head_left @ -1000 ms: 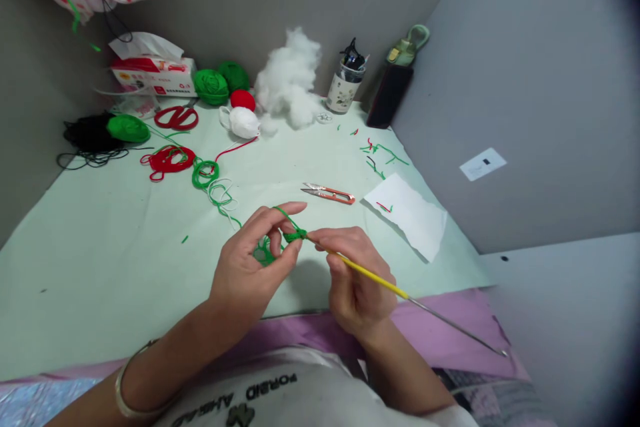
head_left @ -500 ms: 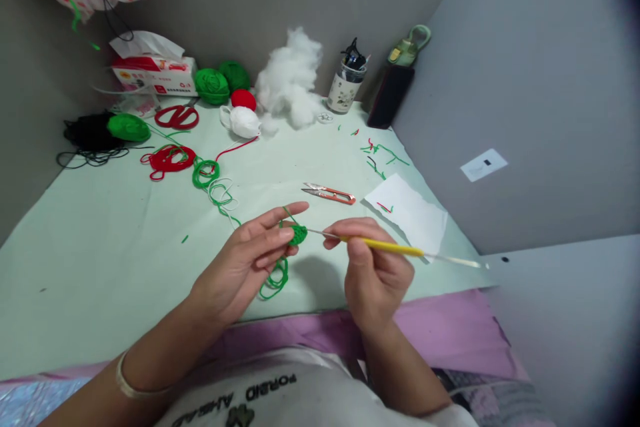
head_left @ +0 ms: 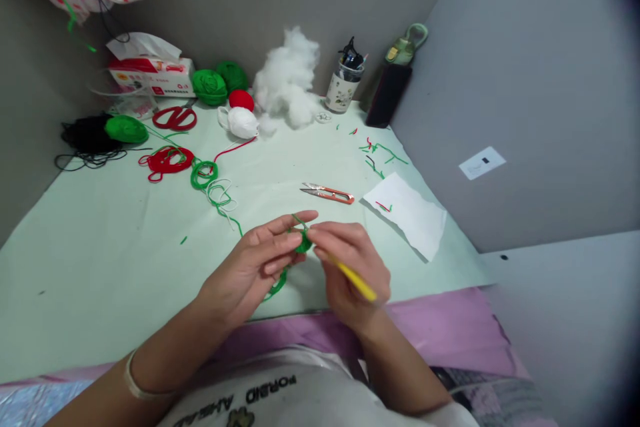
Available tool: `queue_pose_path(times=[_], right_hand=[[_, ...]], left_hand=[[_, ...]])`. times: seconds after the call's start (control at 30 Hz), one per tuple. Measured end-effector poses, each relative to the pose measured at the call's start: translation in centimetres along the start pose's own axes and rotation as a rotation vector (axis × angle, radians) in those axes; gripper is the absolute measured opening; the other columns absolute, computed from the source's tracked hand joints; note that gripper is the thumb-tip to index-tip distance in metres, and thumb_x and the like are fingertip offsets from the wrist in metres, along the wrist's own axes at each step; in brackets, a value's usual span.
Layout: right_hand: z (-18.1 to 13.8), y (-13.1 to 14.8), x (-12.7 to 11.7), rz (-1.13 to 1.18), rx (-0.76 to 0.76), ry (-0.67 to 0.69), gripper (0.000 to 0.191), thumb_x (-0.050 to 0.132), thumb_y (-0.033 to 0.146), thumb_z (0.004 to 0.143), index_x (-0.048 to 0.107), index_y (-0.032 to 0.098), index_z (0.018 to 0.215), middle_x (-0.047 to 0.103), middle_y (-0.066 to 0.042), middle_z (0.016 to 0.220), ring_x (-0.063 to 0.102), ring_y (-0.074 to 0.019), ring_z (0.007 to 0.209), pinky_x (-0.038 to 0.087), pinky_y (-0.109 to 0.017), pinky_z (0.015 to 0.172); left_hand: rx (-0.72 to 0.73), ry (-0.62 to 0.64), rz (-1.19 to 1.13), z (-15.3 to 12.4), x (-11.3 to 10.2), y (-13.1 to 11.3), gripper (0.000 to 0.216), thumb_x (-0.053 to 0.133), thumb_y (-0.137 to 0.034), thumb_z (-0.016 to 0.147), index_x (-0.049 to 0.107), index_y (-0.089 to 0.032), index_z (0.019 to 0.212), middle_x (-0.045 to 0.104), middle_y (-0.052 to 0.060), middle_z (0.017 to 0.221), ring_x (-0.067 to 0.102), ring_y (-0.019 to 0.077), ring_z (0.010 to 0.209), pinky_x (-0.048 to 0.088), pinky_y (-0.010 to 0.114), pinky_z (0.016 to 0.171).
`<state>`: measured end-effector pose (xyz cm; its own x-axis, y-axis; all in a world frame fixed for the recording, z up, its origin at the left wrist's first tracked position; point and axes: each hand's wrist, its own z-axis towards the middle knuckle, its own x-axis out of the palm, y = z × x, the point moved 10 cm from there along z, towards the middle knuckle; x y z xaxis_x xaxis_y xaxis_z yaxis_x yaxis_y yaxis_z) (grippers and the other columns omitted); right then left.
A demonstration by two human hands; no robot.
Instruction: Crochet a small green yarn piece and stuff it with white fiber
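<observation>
My left hand (head_left: 260, 253) pinches a small green crochet piece (head_left: 303, 243) between thumb and fingers, and a green strand runs over its raised index finger. In my right hand (head_left: 355, 267) is a crochet hook with a yellow handle (head_left: 356, 280), gripped like a pen. Its tip is hidden behind my right fingers, which meet the crochet piece. Below my left hand hangs a loose loop of green yarn (head_left: 278, 285). Orange thread snips (head_left: 327, 194) lie just beyond my hands.
Farther back are red scissors (head_left: 175, 119), a red yarn coil (head_left: 170, 160), a white yarn ball (head_left: 242, 123), white stuffing (head_left: 290, 77), a pen jar (head_left: 342, 88) and a bottle (head_left: 390, 90). Torn white paper (head_left: 407, 220) and yarn scraps (head_left: 383, 152) lie to the right. A tissue pack (head_left: 155, 77) stands back left.
My right hand has moved left, up against the crochet piece, and the hook has swung so its handle points down toward me. My left hand has shifted slightly right.
</observation>
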<state>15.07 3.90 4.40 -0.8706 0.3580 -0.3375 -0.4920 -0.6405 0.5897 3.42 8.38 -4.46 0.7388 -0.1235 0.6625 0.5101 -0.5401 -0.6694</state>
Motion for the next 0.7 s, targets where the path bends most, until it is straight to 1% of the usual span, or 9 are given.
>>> queue_pose_path(times=[0.07,0.1,0.17,0.2,0.27,0.33,0.43,0.57,0.7], right_hand=[[0.3,-1.7,-0.8,0.181,0.141,-0.092,0.025,0.059,0.015,0.098,0.076,0.029,0.110,0.075,-0.005,0.095,0.070,-0.0191,0.082,0.059,-0.035,0.070],[0.3,-2.6,-0.8,0.292,0.220,-0.121,0.021,0.059,0.018,0.099,0.077,0.028,0.105,0.074,-0.004,0.091,0.068,-0.0175,0.076,0.057,-0.033,0.066],[0.3,-4.0,0.0,0.477,0.345,-0.110,0.018,0.059,0.024,0.100,0.077,0.027,0.099,0.072,-0.003,0.088,0.064,-0.0151,0.069,0.054,-0.031,0.061],[0.3,-4.3,0.6,0.526,0.380,-0.082,0.017,0.060,0.026,0.100,0.078,0.027,0.098,0.073,-0.003,0.089,0.064,-0.0149,0.070,0.054,-0.030,0.062],[0.1,-4.6,1.3,0.544,0.422,-0.042,0.015,0.063,0.028,0.098,0.078,0.026,0.097,0.074,-0.003,0.091,0.065,-0.0157,0.075,0.055,-0.031,0.067],[-0.1,-5.1,1.4,0.552,0.458,-0.047,0.015,0.064,0.029,0.098,0.078,0.025,0.098,0.075,-0.004,0.092,0.066,-0.0158,0.077,0.055,-0.030,0.069],[-0.5,-5.8,1.5,0.651,0.525,-0.051,0.017,0.061,0.031,0.100,0.076,0.023,0.096,0.075,-0.003,0.089,0.066,-0.0139,0.072,0.054,-0.029,0.067],[-0.3,-5.6,1.4,0.687,0.528,-0.029,0.020,0.056,0.030,0.103,0.073,0.021,0.096,0.075,-0.003,0.089,0.067,-0.0135,0.071,0.055,-0.029,0.068],[0.2,-3.8,0.4,0.462,0.386,-0.012,0.020,0.051,0.023,0.104,0.072,0.022,0.101,0.074,-0.003,0.093,0.068,-0.0140,0.074,0.057,-0.030,0.070]], left_hand=[[-0.008,-0.004,-0.049,0.0,-0.2,-0.1,0.028,0.081,-0.022,0.082,0.081,-0.017,0.110,0.037,-0.011,0.056,0.023,0.0028,0.048,0.052,0.019,0.079],[0.011,-0.011,-0.045,0.0,-0.3,-0.4,0.027,0.080,-0.021,0.083,0.081,-0.018,0.110,0.039,-0.010,0.056,0.025,0.0030,0.048,0.053,0.020,0.083],[0.056,-0.006,0.021,-0.2,-0.2,-0.8,0.027,0.079,-0.020,0.083,0.080,-0.023,0.110,0.054,-0.006,0.066,0.038,0.0041,0.053,0.051,0.020,0.082],[0.084,0.004,0.069,-0.2,0.0,-1.0,0.028,0.079,-0.020,0.083,0.080,-0.025,0.111,0.061,-0.004,0.074,0.046,0.0056,0.060,0.050,0.019,0.080],[0.134,0.023,0.170,-0.4,0.5,-1.2,0.028,0.079,-0.023,0.084,0.079,-0.028,0.112,0.069,0.000,0.089,0.058,0.0107,0.080,0.048,0.021,0.082],[0.161,0.022,0.251,-0.5,0.6,-1.2,0.027,0.077,-0.027,0.087,0.078,-0.029,0.114,0.070,0.001,0.095,0.060,0.0150,0.095,0.046,0.024,0.087],[0.179,-0.002,0.329,-0.6,0.2,-1.3,0.027,0.076,-0.031,0.088,0.078,-0.030,0.115,0.068,0.001,0.095,0.058,0.0165,0.096,0.044,0.026,0.087],[0.234,-0.043,0.408,-0.8,-0.4,-1.9,0.025,0.076,-0.029,0.087,0.079,-0.033,0.112,0.064,0.000,0.094,0.052,0.0139,0.087,0.042,0.025,0.078],[0.317,-0.088,0.560,-1.1,-0.6,-2.5,0.028,0.071,-0.022,0.090,0.077,-0.036,0.113,0.060,-0.002,0.090,0.050,0.0127,0.082,0.041,0.024,0.075]])
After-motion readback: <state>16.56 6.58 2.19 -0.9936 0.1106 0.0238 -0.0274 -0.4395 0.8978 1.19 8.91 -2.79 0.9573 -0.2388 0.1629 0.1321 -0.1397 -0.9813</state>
